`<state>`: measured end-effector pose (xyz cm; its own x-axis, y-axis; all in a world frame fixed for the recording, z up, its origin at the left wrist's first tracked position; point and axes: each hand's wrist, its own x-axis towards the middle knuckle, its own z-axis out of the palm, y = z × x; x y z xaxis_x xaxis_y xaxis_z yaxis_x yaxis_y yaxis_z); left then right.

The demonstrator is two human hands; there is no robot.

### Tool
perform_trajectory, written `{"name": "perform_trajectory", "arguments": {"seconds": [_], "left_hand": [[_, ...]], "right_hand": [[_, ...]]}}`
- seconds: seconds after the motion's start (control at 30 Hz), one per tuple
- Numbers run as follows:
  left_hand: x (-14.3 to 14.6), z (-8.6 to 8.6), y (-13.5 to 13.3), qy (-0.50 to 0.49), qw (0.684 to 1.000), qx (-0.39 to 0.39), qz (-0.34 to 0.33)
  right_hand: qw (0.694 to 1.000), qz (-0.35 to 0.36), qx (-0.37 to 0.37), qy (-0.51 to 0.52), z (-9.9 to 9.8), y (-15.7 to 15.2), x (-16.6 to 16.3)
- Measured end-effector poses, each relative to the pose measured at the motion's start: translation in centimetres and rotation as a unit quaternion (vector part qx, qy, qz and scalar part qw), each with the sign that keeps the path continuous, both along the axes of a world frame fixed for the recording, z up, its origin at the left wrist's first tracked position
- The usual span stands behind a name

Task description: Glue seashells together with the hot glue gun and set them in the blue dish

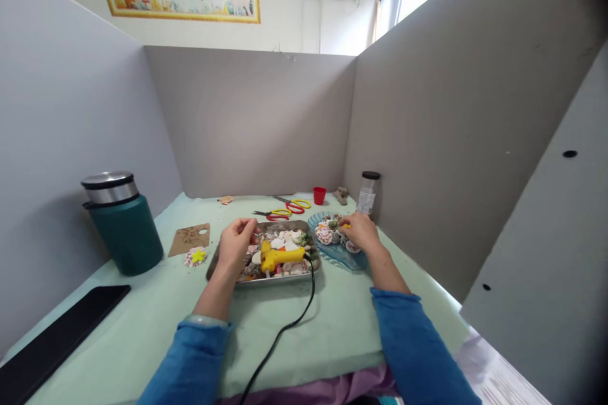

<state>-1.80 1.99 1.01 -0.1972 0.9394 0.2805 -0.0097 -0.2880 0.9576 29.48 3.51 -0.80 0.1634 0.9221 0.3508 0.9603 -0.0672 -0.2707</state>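
Observation:
My left hand (236, 244) hovers over the left part of a metal tray (213, 269) full of seashells, its fingers curled and pinched together on something too small to name. A yellow glue gun (280, 257) lies on the shells in the tray, its black cord (280, 335) running toward me. My right hand (361, 231) rests on a blue glass dish (342, 254) holding shells, fingers closed around a small yellow-orange piece that I cannot identify.
A dark green flask (123, 223) with a steel lid stands at the left. A brown card (190, 238) and a small shell flower (196, 257) lie near it. Scissors (285, 209), a red cup (319, 195) and a clear bottle (367, 193) sit at the back. Grey partitions enclose the table.

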Motion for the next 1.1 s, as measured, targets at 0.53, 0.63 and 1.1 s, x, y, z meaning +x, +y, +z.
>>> {"name": "perform_trajectory", "arguments": {"seconds": [0.53,0.63,1.1], "left_hand": [[-0.3,-0.5,0.4,0.016,1.0,0.005,-0.004],[-0.3,-0.5,0.4,0.02,1.0,0.006,-0.004],[-0.1,-0.5,0.2,0.02,1.0,0.012,-0.014]], "right_hand": [[0.991,-0.017,0.012,0.13,-0.7,0.8,-0.7],[0.971,-0.006,0.044,0.237,-0.3,1.0,-0.6],[0.755,0.16,0.074,0.632,1.6,0.0,-0.1]]}}
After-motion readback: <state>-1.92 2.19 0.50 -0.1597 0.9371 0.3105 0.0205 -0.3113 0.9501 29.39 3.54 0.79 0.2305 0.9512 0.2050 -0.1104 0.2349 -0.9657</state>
